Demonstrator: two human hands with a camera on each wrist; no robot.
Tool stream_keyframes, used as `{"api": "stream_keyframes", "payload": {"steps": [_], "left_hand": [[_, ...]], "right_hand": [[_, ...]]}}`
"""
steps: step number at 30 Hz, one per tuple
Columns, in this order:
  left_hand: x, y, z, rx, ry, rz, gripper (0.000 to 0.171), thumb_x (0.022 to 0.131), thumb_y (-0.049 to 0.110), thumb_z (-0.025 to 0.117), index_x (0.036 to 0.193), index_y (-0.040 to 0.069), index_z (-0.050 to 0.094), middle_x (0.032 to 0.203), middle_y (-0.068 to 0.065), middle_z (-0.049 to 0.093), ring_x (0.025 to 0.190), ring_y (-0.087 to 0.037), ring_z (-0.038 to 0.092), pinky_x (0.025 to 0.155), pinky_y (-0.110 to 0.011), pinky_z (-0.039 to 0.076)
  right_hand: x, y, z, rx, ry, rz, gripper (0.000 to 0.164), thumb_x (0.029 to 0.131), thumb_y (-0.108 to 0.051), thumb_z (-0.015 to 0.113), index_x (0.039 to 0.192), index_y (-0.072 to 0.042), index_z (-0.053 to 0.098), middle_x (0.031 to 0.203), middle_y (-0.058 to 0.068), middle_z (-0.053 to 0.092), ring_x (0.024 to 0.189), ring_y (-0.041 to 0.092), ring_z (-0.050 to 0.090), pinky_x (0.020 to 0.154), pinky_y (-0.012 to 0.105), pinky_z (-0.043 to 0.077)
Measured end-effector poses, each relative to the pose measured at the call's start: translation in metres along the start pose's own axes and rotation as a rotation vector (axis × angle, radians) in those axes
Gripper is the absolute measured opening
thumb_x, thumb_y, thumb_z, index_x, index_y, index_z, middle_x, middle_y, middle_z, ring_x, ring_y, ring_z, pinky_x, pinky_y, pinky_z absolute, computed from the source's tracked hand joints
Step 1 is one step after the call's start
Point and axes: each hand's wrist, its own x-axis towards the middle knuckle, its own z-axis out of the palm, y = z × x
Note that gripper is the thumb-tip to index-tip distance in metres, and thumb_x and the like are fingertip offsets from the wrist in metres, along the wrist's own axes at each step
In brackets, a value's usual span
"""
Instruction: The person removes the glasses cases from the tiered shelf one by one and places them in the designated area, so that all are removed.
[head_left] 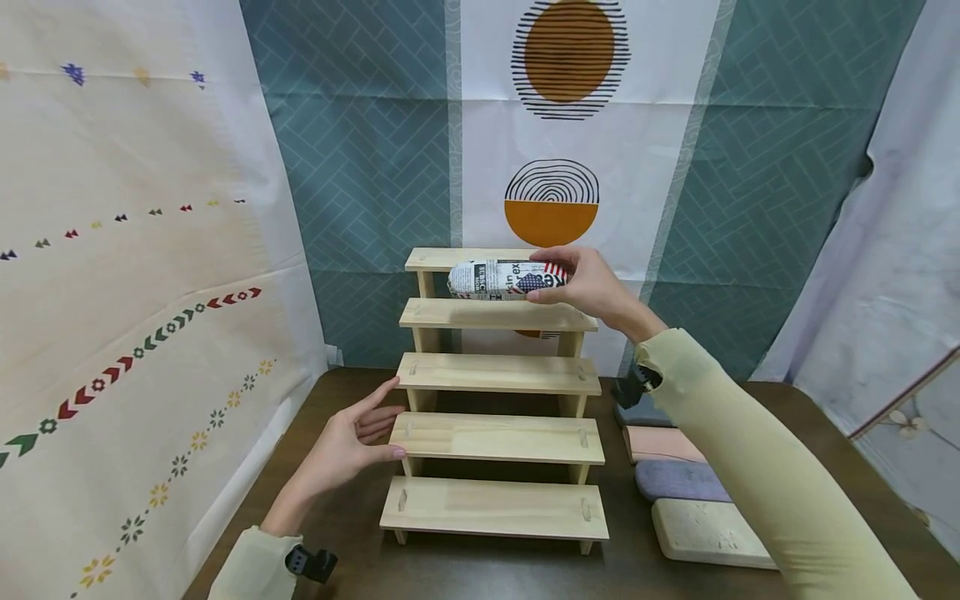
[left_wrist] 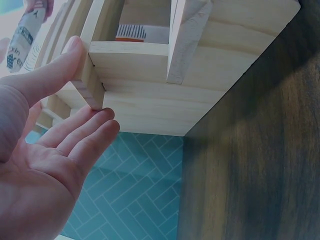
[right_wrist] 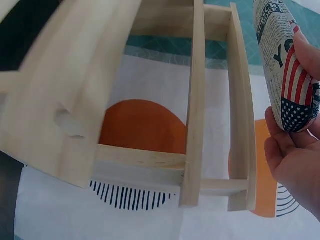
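Observation:
A pale wooden stepped rack (head_left: 498, 372) with several tiers stands before me. High at the rack, my right hand (head_left: 581, 279) holds a glasses case (head_left: 487, 279) printed with newspaper text and a flag pattern. Its thumb and fingers grip the right end, and the case lies level just over the second tier from the top. In the right wrist view the flag-printed end of the case (right_wrist: 295, 95) shows between thumb and fingers. At the rack's left side my left hand (head_left: 348, 437) holds a lower tier's end, thumb at the front corner and fingertips (left_wrist: 105, 114) at the back.
Right of the rack lie several cases in a column: a dark one (head_left: 641, 412), a pink one (head_left: 660, 444), a purple one (head_left: 682, 481) and a cream one (head_left: 708, 532). The dark wooden table (head_left: 345, 567) meets patterned cloths (head_left: 360, 167) behind and at both sides.

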Motion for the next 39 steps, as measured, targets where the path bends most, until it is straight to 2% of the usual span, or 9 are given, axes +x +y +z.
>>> {"api": "stream_keyframes", "payload": {"steps": [5, 13, 17, 22, 25, 27, 31, 34, 39], "left_hand": [[0.000, -0.001, 0.000, -0.004, -0.001, 0.005, 0.104, 0.081, -0.001, 0.090, 0.166, 0.023, 0.036, 0.147, -0.032, 0.054, 0.135, -0.042, 0.057, 0.106, -0.053, 0.049], [0.000, -0.001, 0.001, 0.009, 0.005, 0.008, 0.103, 0.081, -0.001, 0.090, 0.166, 0.023, 0.037, 0.146, -0.031, 0.056, 0.134, -0.042, 0.057, 0.106, -0.054, 0.049], [0.000, -0.001, 0.001, 0.021, 0.006, 0.012, 0.103, 0.081, 0.000, 0.091, 0.166, 0.024, 0.038, 0.146, -0.030, 0.056, 0.134, -0.042, 0.058, 0.106, -0.049, 0.051], [0.000, -0.002, 0.001, 0.028, 0.005, 0.023, 0.103, 0.081, 0.001, 0.091, 0.166, 0.024, 0.038, 0.145, -0.029, 0.057, 0.133, -0.042, 0.058, 0.105, -0.045, 0.052], [0.000, -0.003, 0.000, 0.030, 0.010, 0.025, 0.103, 0.081, 0.001, 0.091, 0.166, 0.024, 0.037, 0.144, -0.028, 0.059, 0.133, -0.042, 0.058, 0.105, -0.050, 0.051], [0.000, -0.003, 0.001, 0.030, 0.011, 0.026, 0.103, 0.081, 0.001, 0.091, 0.166, 0.024, 0.037, 0.144, -0.027, 0.059, 0.133, -0.042, 0.058, 0.105, -0.053, 0.050], [0.000, -0.002, 0.001, 0.031, 0.013, 0.027, 0.103, 0.081, 0.001, 0.091, 0.166, 0.023, 0.037, 0.144, -0.027, 0.059, 0.133, -0.043, 0.058, 0.105, -0.052, 0.051], [0.000, -0.003, 0.001, 0.033, 0.013, 0.025, 0.103, 0.081, 0.001, 0.091, 0.166, 0.023, 0.038, 0.144, -0.026, 0.059, 0.133, -0.042, 0.058, 0.105, -0.048, 0.052], [0.000, -0.003, 0.001, 0.036, 0.014, 0.020, 0.103, 0.081, 0.001, 0.091, 0.166, 0.025, 0.038, 0.144, -0.026, 0.059, 0.133, -0.042, 0.058, 0.105, -0.049, 0.051]], "right_hand": [[-0.011, 0.004, 0.001, 0.004, -0.003, -0.019, 0.061, 0.087, -0.010, 0.089, 0.142, -0.004, 0.064, 0.134, 0.013, 0.064, 0.113, 0.028, 0.061, 0.099, 0.036, 0.054], [-0.033, 0.014, 0.003, 0.022, 0.010, -0.038, 0.058, 0.089, -0.011, 0.088, 0.142, -0.004, 0.065, 0.138, 0.012, 0.062, 0.119, 0.028, 0.058, 0.101, 0.041, 0.050], [-0.044, 0.020, 0.002, 0.040, -0.006, -0.042, 0.058, 0.089, -0.008, 0.087, 0.142, -0.003, 0.064, 0.144, 0.015, 0.058, 0.124, 0.030, 0.057, 0.101, 0.044, 0.051], [-0.058, 0.024, 0.000, 0.043, -0.006, -0.040, 0.059, 0.089, -0.007, 0.086, 0.143, -0.005, 0.064, 0.148, 0.012, 0.056, 0.134, 0.030, 0.054, 0.109, 0.048, 0.047], [-0.067, 0.026, 0.000, 0.058, 0.003, -0.036, 0.061, 0.088, -0.005, 0.087, 0.144, -0.005, 0.063, 0.144, 0.012, 0.059, 0.127, 0.030, 0.057, 0.104, 0.043, 0.051], [-0.072, 0.029, 0.000, 0.062, 0.009, -0.035, 0.062, 0.088, -0.005, 0.087, 0.144, -0.005, 0.063, 0.142, 0.013, 0.061, 0.125, 0.028, 0.057, 0.099, 0.035, 0.053], [-0.083, 0.035, 0.000, 0.082, 0.015, -0.036, 0.063, 0.087, -0.004, 0.087, 0.144, -0.003, 0.062, 0.139, 0.015, 0.062, 0.116, 0.028, 0.060, 0.088, 0.026, 0.056], [-0.092, 0.038, -0.001, 0.088, 0.019, -0.026, 0.063, 0.086, -0.004, 0.087, 0.144, -0.002, 0.062, 0.137, 0.016, 0.063, 0.111, 0.028, 0.060, 0.085, 0.024, 0.056], [-0.104, 0.046, -0.002, 0.110, 0.023, -0.003, 0.063, 0.086, -0.004, 0.088, 0.143, -0.001, 0.062, 0.132, 0.018, 0.063, 0.108, 0.028, 0.061, 0.083, 0.025, 0.057]]}}
